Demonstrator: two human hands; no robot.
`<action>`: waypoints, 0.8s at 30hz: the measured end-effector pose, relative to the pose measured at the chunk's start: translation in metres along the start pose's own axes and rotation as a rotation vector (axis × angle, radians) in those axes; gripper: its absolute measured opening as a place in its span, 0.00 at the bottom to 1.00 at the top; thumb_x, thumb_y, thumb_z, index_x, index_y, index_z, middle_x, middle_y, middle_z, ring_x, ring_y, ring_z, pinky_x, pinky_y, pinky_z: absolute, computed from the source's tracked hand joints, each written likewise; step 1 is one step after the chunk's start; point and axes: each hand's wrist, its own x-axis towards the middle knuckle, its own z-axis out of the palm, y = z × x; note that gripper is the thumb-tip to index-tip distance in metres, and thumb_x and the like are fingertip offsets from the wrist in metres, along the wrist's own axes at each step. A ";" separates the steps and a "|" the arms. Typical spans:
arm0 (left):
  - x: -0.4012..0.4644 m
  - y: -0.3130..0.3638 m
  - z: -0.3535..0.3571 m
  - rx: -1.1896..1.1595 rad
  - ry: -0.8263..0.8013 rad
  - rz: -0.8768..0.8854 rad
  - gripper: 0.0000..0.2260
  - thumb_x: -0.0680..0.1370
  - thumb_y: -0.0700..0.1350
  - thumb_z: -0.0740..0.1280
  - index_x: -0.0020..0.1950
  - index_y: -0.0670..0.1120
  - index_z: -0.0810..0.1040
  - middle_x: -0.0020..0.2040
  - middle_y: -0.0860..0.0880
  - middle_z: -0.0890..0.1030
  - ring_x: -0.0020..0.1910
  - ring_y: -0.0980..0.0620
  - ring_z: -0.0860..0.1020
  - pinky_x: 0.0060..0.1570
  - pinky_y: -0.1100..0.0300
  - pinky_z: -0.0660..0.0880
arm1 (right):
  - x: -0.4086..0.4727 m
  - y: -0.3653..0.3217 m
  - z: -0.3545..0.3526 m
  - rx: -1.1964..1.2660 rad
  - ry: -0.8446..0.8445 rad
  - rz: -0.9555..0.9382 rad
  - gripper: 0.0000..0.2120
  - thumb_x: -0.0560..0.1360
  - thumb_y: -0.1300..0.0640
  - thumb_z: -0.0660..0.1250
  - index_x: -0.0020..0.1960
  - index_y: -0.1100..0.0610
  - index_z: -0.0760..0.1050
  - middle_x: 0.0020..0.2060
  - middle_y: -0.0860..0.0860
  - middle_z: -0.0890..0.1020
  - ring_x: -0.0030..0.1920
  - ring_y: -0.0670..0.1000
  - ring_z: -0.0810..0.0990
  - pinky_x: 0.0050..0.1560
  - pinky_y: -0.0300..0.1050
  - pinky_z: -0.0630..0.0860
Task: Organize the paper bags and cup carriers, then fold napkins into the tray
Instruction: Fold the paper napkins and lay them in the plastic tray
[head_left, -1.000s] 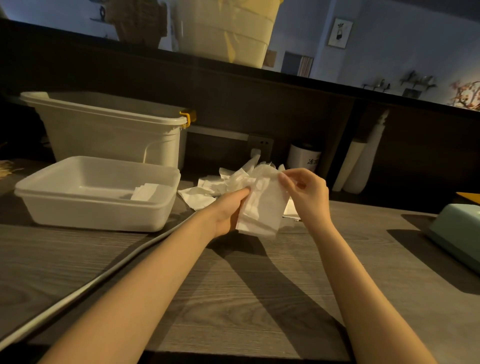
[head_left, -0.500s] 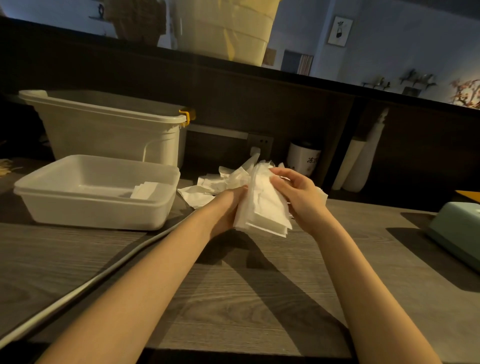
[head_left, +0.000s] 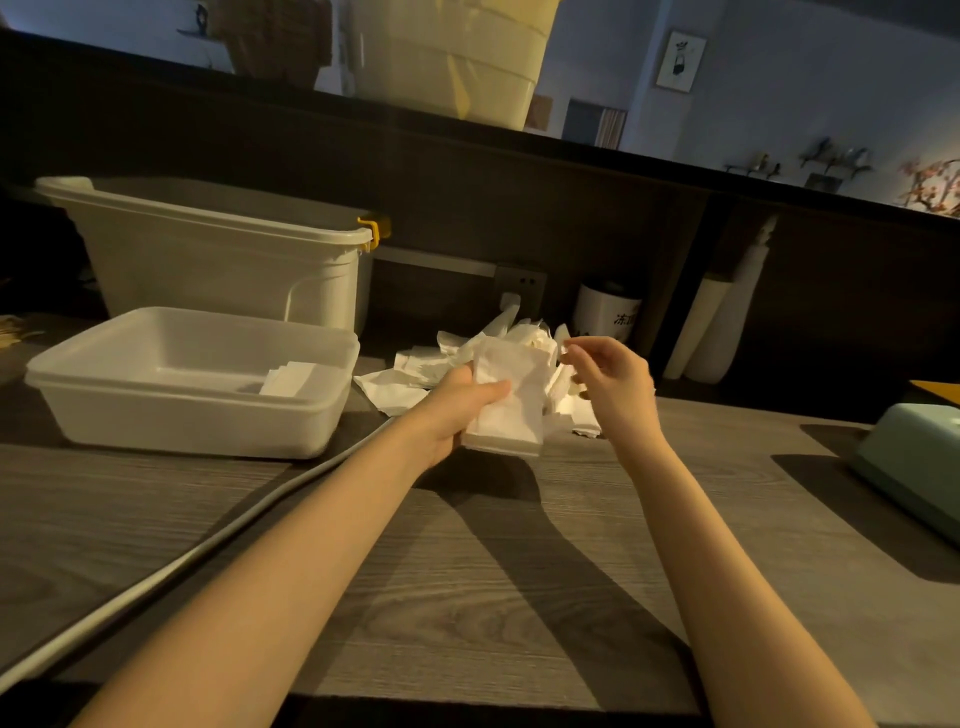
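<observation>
My left hand (head_left: 457, 410) grips a folded white napkin (head_left: 511, 410) just above the wooden counter, thumb pressed across its front. My right hand (head_left: 610, 379) hovers to the right of the napkin with fingers loosely curled and nothing in them. Behind both hands lies a loose heap of crumpled white napkins (head_left: 415, 371). A shallow white tray (head_left: 187, 421) stands at the left, and a small stack of folded napkins (head_left: 291, 376) rests inside it near the right wall.
A taller white bin (head_left: 223, 275) with a yellow latch stands behind the tray. A grey cable (head_left: 218, 545) runs diagonally across the counter. A pale green box (head_left: 914, 467) sits at the right edge. A white canister (head_left: 605, 314) and white rolls (head_left: 717, 332) stand at the back wall.
My right hand has let go of the napkin and moved off to the right. My left hand now holds the folded napkin alone, slightly lower.
</observation>
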 end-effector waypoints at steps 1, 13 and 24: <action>0.001 0.000 -0.002 -0.029 0.041 0.004 0.17 0.79 0.43 0.63 0.67 0.47 0.67 0.58 0.47 0.77 0.55 0.48 0.77 0.47 0.56 0.77 | 0.002 0.004 -0.003 -0.054 0.047 0.005 0.08 0.78 0.57 0.63 0.55 0.56 0.77 0.46 0.47 0.80 0.47 0.44 0.78 0.45 0.33 0.74; 0.008 -0.003 -0.014 -0.031 0.192 -0.020 0.16 0.79 0.43 0.63 0.67 0.44 0.69 0.62 0.44 0.75 0.61 0.45 0.75 0.54 0.52 0.74 | 0.000 0.054 0.009 -0.684 -0.105 0.058 0.26 0.71 0.44 0.70 0.64 0.54 0.69 0.60 0.51 0.73 0.57 0.51 0.74 0.48 0.45 0.74; 0.012 -0.005 -0.018 -0.010 0.207 -0.041 0.17 0.79 0.44 0.63 0.67 0.44 0.68 0.63 0.44 0.74 0.62 0.44 0.74 0.56 0.51 0.74 | 0.003 0.064 0.015 -0.574 0.015 0.062 0.11 0.76 0.51 0.66 0.55 0.56 0.79 0.53 0.51 0.79 0.49 0.50 0.77 0.43 0.42 0.69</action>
